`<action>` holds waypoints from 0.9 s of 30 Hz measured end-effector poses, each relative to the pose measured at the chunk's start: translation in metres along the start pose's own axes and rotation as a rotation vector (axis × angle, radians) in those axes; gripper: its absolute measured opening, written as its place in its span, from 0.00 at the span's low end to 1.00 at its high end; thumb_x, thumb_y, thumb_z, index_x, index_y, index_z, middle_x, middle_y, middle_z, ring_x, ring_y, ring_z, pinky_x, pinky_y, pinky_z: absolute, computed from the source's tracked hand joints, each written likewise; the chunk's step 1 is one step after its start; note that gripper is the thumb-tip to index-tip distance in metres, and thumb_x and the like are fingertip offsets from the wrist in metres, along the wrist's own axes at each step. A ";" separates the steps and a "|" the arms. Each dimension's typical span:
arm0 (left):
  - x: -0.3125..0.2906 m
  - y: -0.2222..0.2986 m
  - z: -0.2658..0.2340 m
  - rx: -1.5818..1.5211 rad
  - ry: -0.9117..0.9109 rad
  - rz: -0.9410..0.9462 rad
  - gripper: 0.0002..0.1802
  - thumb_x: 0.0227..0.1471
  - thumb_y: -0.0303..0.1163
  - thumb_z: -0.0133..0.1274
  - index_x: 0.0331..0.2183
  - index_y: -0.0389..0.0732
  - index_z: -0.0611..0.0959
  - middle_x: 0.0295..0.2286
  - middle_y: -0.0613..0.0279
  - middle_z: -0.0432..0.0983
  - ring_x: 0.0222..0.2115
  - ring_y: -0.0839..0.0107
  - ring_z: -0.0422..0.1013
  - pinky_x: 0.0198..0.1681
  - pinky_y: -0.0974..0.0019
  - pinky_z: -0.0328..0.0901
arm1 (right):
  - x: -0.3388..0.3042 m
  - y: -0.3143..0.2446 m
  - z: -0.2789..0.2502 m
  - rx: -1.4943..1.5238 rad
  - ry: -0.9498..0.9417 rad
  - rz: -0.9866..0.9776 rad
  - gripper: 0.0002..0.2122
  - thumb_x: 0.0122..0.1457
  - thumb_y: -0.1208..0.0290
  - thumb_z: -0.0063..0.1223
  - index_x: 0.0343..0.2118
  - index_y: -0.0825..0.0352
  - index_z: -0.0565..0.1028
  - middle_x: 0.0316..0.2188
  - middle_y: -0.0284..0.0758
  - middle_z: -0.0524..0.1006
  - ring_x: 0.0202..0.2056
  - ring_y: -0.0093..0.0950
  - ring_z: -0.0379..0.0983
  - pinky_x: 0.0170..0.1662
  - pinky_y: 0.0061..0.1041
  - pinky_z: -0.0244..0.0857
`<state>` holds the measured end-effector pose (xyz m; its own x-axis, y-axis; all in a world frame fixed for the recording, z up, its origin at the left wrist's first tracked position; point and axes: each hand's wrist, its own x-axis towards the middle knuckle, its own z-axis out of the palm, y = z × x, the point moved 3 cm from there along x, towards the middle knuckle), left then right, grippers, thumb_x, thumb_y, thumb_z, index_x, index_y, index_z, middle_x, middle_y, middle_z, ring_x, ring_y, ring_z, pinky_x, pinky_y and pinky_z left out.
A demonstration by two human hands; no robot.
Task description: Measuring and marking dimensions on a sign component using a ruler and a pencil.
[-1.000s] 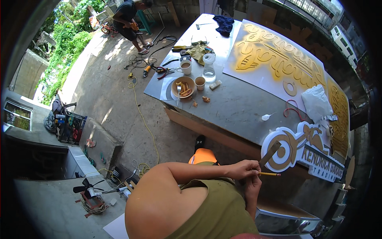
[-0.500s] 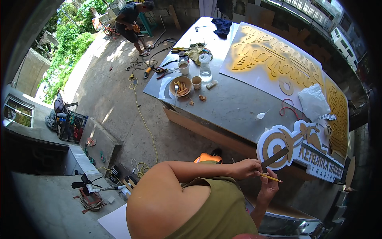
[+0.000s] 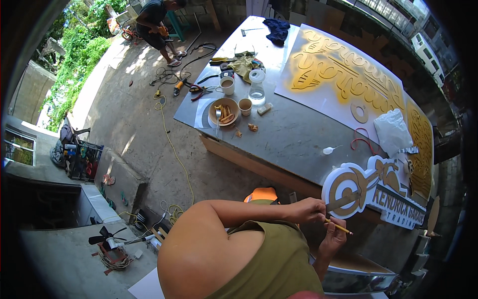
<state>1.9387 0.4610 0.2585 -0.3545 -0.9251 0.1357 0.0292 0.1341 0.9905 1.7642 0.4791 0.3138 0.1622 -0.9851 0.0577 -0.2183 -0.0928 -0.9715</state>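
Observation:
My left hand (image 3: 309, 210) is closed around one end of a dark flat strip (image 3: 341, 202), which reaches across the ring of a white cut-out sign (image 3: 330, 183). Brown and dark raised shapes and letters cover the sign, at the table's near right edge. Just below, my right hand (image 3: 330, 240) pinches a yellow pencil (image 3: 341, 227) that points toward the left hand. Whether the pencil tip touches anything is hidden by the fingers.
On the grey table (image 3: 289, 144) stand a bowl of food (image 3: 230, 105), cups, a clear jug (image 3: 257, 89) and a crumpled white bag (image 3: 393, 129). A stencilled board (image 3: 318, 94) covers the far right. Cords (image 3: 174, 149) cross the floor; another person (image 3: 152, 25) bends at the back.
The whole view has shifted slightly. The strip's far end now sits a little lower on the sign's ring. My right hand and the pencil have dropped slightly; both grips stay the same.

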 end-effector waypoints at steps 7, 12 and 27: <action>0.006 0.007 -0.014 -0.066 0.037 0.049 0.06 0.58 0.28 0.59 0.33 0.34 0.81 0.31 0.57 0.73 0.32 0.65 0.74 0.34 0.62 0.67 | 0.017 -0.018 0.010 -0.023 -0.015 -0.036 0.07 0.69 0.71 0.52 0.42 0.70 0.76 0.37 0.29 0.72 0.36 0.18 0.71 0.42 0.17 0.66; 0.012 0.012 -0.016 -0.138 0.025 -0.004 0.08 0.59 0.29 0.58 0.33 0.33 0.82 0.33 0.59 0.74 0.32 0.69 0.74 0.34 0.63 0.68 | 0.025 -0.027 0.001 0.005 -0.001 -0.036 0.08 0.70 0.70 0.51 0.42 0.70 0.76 0.37 0.30 0.72 0.36 0.19 0.71 0.41 0.17 0.65; 0.069 0.012 0.043 -0.021 0.083 -0.023 0.12 0.59 0.35 0.61 0.35 0.35 0.83 0.33 0.58 0.73 0.36 0.67 0.72 0.41 0.62 0.66 | 0.053 0.004 -0.087 0.112 -0.107 -0.019 0.09 0.69 0.71 0.51 0.45 0.71 0.76 0.39 0.33 0.72 0.36 0.21 0.71 0.43 0.20 0.65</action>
<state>1.8745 0.4145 0.2792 -0.2762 -0.9544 0.1131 0.0421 0.1056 0.9935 1.6881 0.4140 0.3333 0.2683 -0.9616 0.0570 -0.1070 -0.0886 -0.9903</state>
